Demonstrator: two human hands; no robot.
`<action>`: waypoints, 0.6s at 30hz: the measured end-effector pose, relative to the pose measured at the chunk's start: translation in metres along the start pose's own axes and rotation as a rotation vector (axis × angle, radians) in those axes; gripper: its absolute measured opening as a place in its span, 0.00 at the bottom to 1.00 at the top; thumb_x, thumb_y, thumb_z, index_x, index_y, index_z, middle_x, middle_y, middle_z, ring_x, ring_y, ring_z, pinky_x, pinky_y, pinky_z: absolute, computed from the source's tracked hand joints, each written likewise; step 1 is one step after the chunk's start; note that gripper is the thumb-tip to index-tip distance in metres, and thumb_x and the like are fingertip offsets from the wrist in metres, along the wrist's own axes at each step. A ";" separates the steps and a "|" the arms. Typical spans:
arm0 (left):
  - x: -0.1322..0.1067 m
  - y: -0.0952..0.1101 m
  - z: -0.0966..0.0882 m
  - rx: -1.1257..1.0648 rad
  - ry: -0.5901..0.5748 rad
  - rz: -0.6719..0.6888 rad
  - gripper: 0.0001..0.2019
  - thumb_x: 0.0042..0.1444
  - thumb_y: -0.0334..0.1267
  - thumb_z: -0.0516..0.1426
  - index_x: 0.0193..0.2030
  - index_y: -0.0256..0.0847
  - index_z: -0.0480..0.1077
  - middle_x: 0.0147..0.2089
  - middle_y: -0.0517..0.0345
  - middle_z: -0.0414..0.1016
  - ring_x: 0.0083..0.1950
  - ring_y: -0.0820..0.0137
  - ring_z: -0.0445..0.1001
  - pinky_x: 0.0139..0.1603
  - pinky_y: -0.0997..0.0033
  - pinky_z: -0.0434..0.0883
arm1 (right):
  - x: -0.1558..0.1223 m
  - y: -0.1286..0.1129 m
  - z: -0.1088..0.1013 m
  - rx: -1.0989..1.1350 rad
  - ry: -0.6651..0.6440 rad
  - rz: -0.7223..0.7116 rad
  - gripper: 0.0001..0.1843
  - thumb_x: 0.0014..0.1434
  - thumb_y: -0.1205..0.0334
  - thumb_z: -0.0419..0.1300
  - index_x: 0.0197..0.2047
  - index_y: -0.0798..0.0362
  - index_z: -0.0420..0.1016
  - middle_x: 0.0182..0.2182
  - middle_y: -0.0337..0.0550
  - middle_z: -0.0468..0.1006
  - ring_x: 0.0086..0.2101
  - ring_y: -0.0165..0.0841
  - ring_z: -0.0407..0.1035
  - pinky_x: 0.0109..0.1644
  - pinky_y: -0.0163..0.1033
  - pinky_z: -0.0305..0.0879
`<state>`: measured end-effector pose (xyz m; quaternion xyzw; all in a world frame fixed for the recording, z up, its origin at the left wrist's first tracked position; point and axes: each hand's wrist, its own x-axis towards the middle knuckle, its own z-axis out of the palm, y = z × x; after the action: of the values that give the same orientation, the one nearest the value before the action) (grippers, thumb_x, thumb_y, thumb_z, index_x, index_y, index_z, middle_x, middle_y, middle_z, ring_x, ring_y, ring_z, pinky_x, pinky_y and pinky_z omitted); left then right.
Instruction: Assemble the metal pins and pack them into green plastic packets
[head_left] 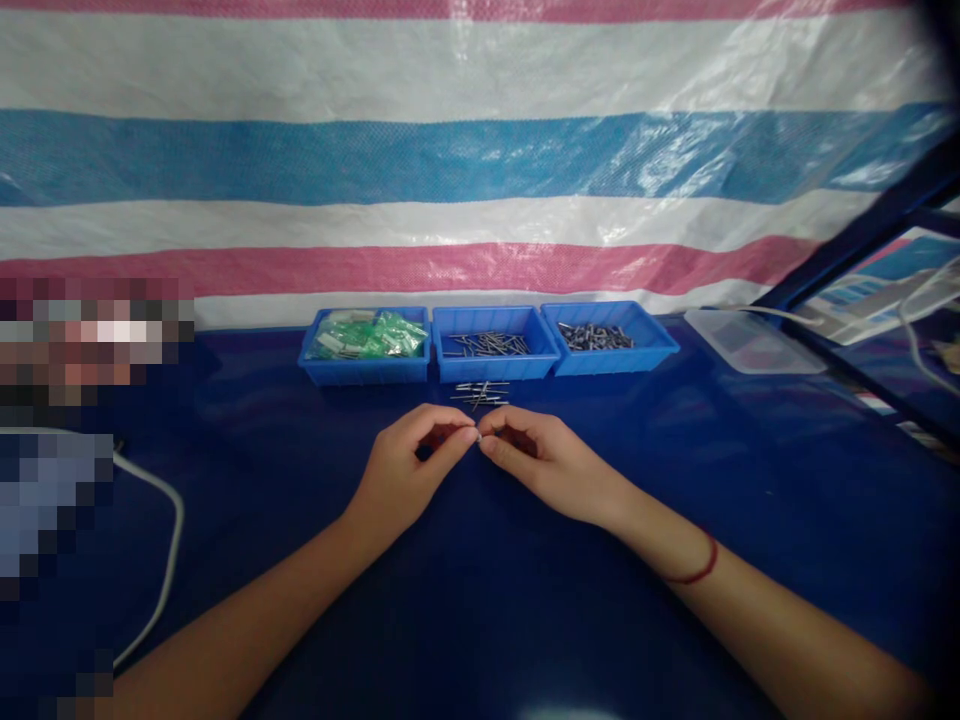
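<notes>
My left hand and my right hand meet fingertip to fingertip above the dark blue table. Thumb and fingers of each are pinched together. A tiny pale bit shows between the fingertips, too small and too covered to name. Just beyond my fingers lies a small loose pile of thin metal pins, some with a thicker end, like blind rivets. Behind it stands the middle blue bin, holding more long metal pins.
The left blue bin holds green and clear plastic bags. Short dark metal pieces fill part of the right bin. Further right lies a translucent plastic tray. A white cable curves at left, beside a blurred-out area. Striped sheeting hangs behind.
</notes>
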<state>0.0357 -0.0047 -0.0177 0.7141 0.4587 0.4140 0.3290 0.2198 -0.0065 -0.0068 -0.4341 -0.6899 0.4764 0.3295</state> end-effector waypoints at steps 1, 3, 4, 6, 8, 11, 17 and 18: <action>0.000 0.000 0.000 0.000 -0.002 0.005 0.06 0.58 0.39 0.58 0.38 0.42 0.74 0.36 0.60 0.77 0.37 0.71 0.75 0.39 0.73 0.70 | 0.000 0.000 0.000 -0.013 -0.001 0.000 0.08 0.61 0.60 0.56 0.39 0.55 0.72 0.30 0.39 0.72 0.28 0.27 0.63 0.32 0.33 0.61; 0.000 0.000 0.000 0.000 -0.002 0.014 0.06 0.58 0.39 0.58 0.39 0.42 0.74 0.36 0.60 0.76 0.37 0.71 0.74 0.39 0.73 0.70 | -0.001 0.000 0.000 -0.042 0.007 -0.012 0.08 0.60 0.60 0.57 0.39 0.54 0.73 0.32 0.40 0.73 0.29 0.27 0.64 0.32 0.33 0.61; 0.000 0.000 0.000 0.002 -0.001 0.018 0.06 0.58 0.39 0.58 0.38 0.42 0.74 0.36 0.59 0.76 0.36 0.71 0.74 0.38 0.73 0.70 | -0.001 0.001 0.000 -0.051 0.014 -0.021 0.08 0.60 0.60 0.57 0.39 0.54 0.73 0.32 0.40 0.73 0.29 0.28 0.64 0.32 0.33 0.61; 0.000 0.000 0.000 0.003 0.002 0.028 0.06 0.58 0.39 0.58 0.38 0.41 0.73 0.36 0.59 0.75 0.37 0.71 0.74 0.38 0.73 0.70 | 0.000 0.002 -0.001 -0.047 0.028 -0.030 0.08 0.60 0.59 0.57 0.37 0.54 0.73 0.31 0.40 0.73 0.29 0.27 0.64 0.31 0.33 0.61; 0.000 0.000 0.000 0.001 0.003 0.041 0.06 0.58 0.39 0.58 0.39 0.41 0.73 0.36 0.59 0.75 0.37 0.71 0.74 0.39 0.73 0.70 | 0.000 0.003 -0.002 -0.022 0.042 -0.023 0.08 0.59 0.59 0.58 0.36 0.54 0.73 0.30 0.39 0.72 0.28 0.27 0.64 0.31 0.33 0.61; 0.000 0.000 -0.001 0.004 0.004 0.055 0.05 0.58 0.38 0.58 0.40 0.42 0.73 0.37 0.59 0.75 0.38 0.71 0.74 0.39 0.73 0.69 | 0.001 0.004 -0.002 0.037 0.065 -0.014 0.07 0.58 0.58 0.59 0.35 0.54 0.72 0.28 0.37 0.71 0.27 0.27 0.63 0.31 0.33 0.60; 0.000 -0.001 -0.001 0.015 0.001 0.029 0.06 0.58 0.38 0.57 0.40 0.42 0.73 0.36 0.59 0.74 0.36 0.71 0.73 0.38 0.72 0.69 | 0.002 0.002 -0.003 0.145 0.182 0.003 0.10 0.54 0.55 0.63 0.33 0.53 0.72 0.27 0.37 0.72 0.26 0.27 0.64 0.30 0.34 0.62; 0.001 -0.002 -0.001 0.018 0.001 0.025 0.06 0.58 0.38 0.57 0.40 0.42 0.73 0.36 0.58 0.74 0.36 0.71 0.73 0.38 0.72 0.69 | 0.002 0.002 -0.004 0.143 0.191 -0.002 0.10 0.54 0.55 0.63 0.33 0.53 0.73 0.26 0.37 0.72 0.26 0.27 0.64 0.30 0.34 0.62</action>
<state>0.0346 -0.0035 -0.0187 0.7225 0.4535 0.4144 0.3173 0.2228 -0.0027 -0.0074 -0.4520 -0.6202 0.4806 0.4244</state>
